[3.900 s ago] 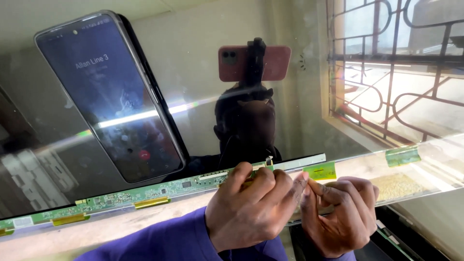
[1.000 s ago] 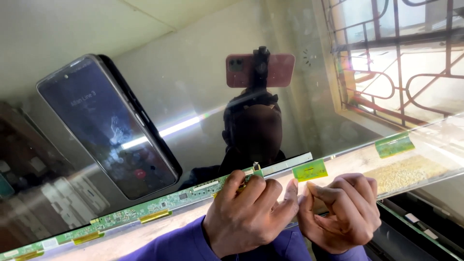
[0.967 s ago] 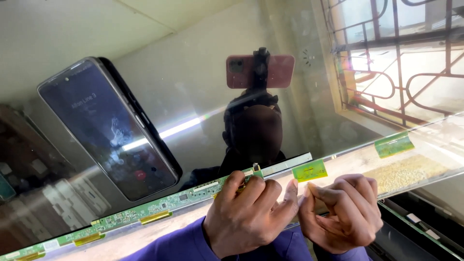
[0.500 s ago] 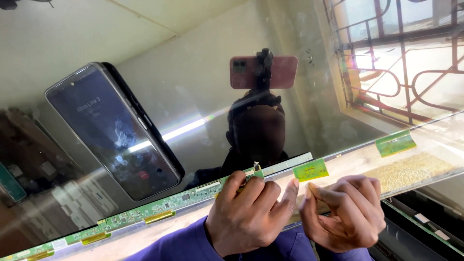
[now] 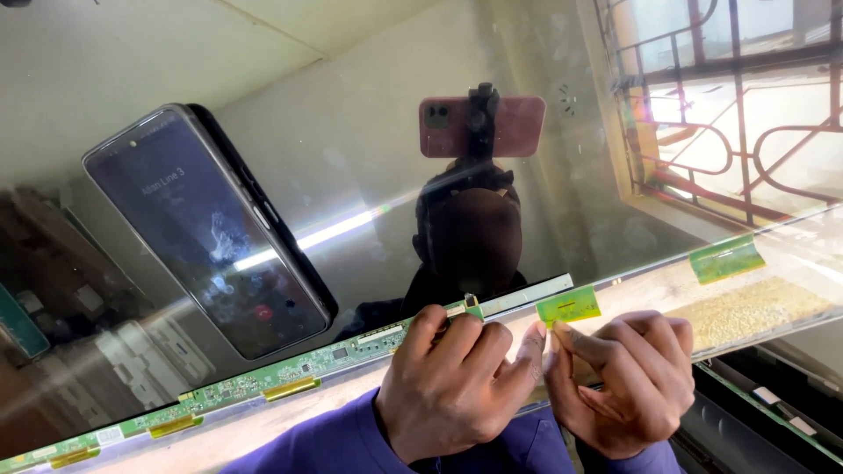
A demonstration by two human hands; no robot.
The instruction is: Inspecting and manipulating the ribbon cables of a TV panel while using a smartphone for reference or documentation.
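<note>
A large glossy display panel lies before me and mirrors the room. A long narrow green circuit strip runs along its near edge. My left hand grips the right end of that strip, fingers curled over it. My right hand is just beside it, thumb and forefinger pinching the lower edge of a small green flex tab on the panel's edge. A dark smartphone lies face up on the glass at the left. Purple sleeves cover both forearms.
A second green flex tab sits further right on the panel edge. A dark frame with a green strip lies below right. The glass reflects a barred window, a ceiling and a head-mounted phone.
My view has drifted a little, so the phone and the panel sit slightly differently in the frame. Both hands stay at the same spot on the panel's edge.
</note>
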